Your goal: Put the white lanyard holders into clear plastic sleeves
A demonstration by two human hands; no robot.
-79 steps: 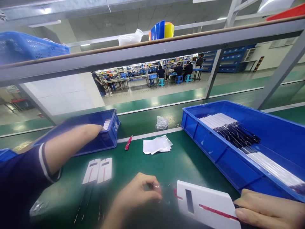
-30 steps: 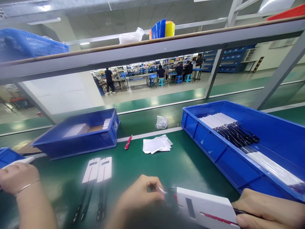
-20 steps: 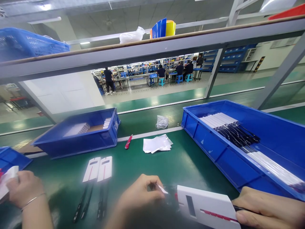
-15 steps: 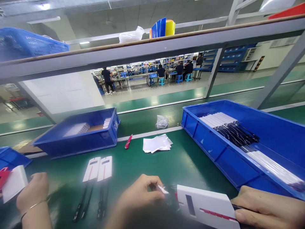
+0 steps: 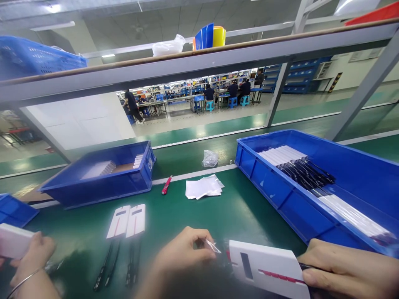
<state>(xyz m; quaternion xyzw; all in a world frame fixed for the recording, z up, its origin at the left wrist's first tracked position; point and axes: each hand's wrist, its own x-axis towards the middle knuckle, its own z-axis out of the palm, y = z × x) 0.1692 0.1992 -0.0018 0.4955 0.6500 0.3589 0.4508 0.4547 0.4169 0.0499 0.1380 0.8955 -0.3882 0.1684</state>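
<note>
My left hand [image 5: 183, 251] is at the bottom centre, fingers pinched on a thin clear plastic flap [image 5: 213, 246]. Just right of it lies a white card [image 5: 264, 268] with a dark slot and a red stripe, held inside blurred clear wrapping. My right hand [image 5: 349, 270] grips the card's right end, thumb pressed on a black part that sticks out there. Both hands rest low over the green table [image 5: 243, 207].
A co-worker's hand [image 5: 33, 253] with a bracelet holds a white card at the left edge. Two carded items [image 5: 127, 221] lie nearby. A large blue bin [image 5: 280, 199] of white and black parts stands right, a smaller blue bin [image 5: 102, 182] left. A red cutter [image 5: 166, 185] and loose white bags [image 5: 204, 187] lie behind.
The co-worker's arm has come back from the left blue bin to the near left edge and now holds a white card. My own hands have hardly moved on the card and flap.
</note>
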